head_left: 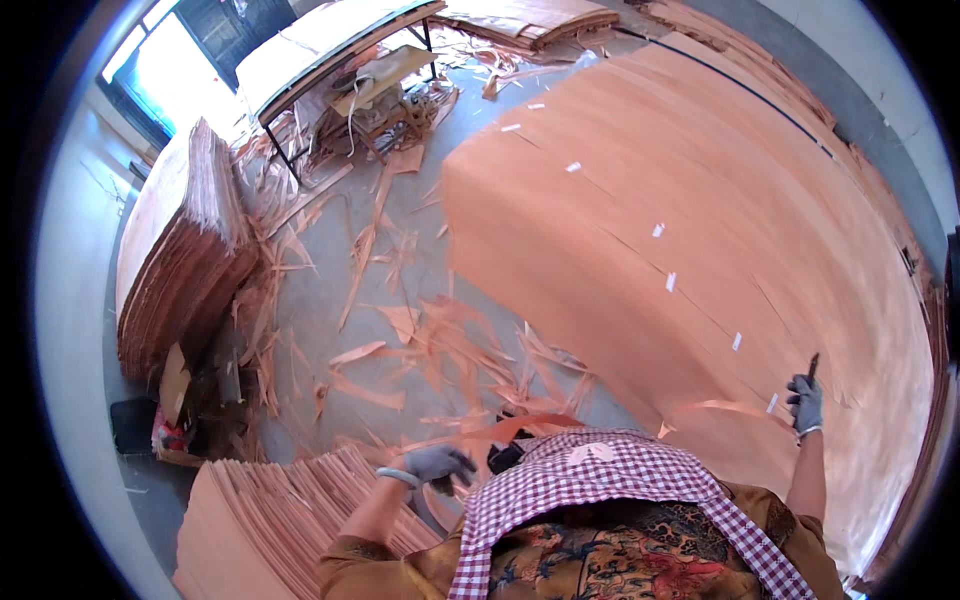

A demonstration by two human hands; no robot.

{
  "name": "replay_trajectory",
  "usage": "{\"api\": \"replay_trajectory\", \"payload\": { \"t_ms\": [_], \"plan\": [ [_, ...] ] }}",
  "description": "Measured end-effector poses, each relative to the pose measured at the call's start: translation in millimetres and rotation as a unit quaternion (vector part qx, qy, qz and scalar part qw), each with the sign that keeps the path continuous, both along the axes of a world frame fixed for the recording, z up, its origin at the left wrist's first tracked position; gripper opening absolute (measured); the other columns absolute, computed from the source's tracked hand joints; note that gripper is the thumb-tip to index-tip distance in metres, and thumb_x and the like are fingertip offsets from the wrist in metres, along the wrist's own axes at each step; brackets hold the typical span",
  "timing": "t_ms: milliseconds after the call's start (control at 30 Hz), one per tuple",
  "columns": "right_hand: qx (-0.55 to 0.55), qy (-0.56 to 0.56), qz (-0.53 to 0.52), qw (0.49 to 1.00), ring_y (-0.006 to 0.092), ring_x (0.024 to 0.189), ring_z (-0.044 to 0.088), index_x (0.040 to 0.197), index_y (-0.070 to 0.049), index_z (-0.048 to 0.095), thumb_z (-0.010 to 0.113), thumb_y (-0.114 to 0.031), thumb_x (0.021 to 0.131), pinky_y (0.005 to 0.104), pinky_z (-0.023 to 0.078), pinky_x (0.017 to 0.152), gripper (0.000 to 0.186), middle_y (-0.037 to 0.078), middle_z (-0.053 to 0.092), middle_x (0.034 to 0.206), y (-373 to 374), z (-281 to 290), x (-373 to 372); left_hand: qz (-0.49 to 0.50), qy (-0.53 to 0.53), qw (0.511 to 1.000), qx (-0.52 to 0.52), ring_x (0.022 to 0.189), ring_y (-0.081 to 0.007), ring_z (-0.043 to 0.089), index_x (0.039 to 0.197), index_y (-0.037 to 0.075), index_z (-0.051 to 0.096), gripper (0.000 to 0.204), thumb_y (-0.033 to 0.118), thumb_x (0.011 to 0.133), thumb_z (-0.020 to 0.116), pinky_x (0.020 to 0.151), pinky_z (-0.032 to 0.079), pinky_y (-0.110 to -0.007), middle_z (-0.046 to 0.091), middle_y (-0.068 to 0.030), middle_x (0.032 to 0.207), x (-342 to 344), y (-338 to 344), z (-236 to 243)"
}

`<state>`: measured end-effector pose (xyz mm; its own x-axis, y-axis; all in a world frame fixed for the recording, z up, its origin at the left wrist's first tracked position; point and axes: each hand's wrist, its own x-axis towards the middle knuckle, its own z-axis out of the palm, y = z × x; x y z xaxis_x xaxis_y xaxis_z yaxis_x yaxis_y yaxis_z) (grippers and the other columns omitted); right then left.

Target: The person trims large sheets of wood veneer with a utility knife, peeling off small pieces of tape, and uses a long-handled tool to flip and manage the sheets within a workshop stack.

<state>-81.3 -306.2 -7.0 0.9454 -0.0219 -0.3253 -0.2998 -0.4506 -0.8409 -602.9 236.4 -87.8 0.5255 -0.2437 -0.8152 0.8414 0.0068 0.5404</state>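
Observation:
My right hand (806, 400), in a grey glove, is closed on a dark narrow tool (813, 365), probably a blade, over a large peach-coloured veneer sheet (640, 180) on the right. The sheet has short white tape pieces and thin splits along it, and a loose orange strip (715, 407) lies near my right hand. My gloved left hand (440, 465), fingers bent and apart with nothing visible in them, is beside my checked apron (590, 470), above a stack of veneer (270, 515) at the lower left.
A tall, curved veneer stack (180, 260) stands at the left. A metal-legged table (330, 40) with boards and scraps beneath is at the back. More sheets (530, 20) lie behind. Veneer offcuts (400, 325) litter the grey floor. An open, bright doorway (170, 70) is at the upper left.

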Motion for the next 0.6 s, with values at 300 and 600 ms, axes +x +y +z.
{"api": "replay_trajectory", "payload": {
  "t_ms": [300,600],
  "plan": [
    [0.040,0.089,0.294,0.951,0.0095,0.063,0.059,0.117,-0.006,0.057,0.055,-0.036,0.093,0.0193,0.037,0.048,0.039,0.005,0.063,0.089,360,39,-55,-0.349,0.030,0.788,0.506,0.095,-0.0333,0.065,0.114,0.008,0.064,0.042,0.039,0.089,0.049,0.085,0.049,-0.044,0.068,-0.0181,0.097,-37,237,10],
    [0.124,0.139,0.430,0.883,0.0113,0.059,0.058,0.113,0.000,0.058,0.059,-0.027,0.091,0.0253,0.046,0.051,0.035,0.009,0.066,0.086,623,-14,-41,0.016,-0.275,0.911,0.309,0.086,-0.0269,0.065,0.124,0.003,0.054,0.038,0.017,0.088,0.057,0.076,0.052,-0.035,0.066,-0.0124,0.108,172,382,176]
  ]
}}
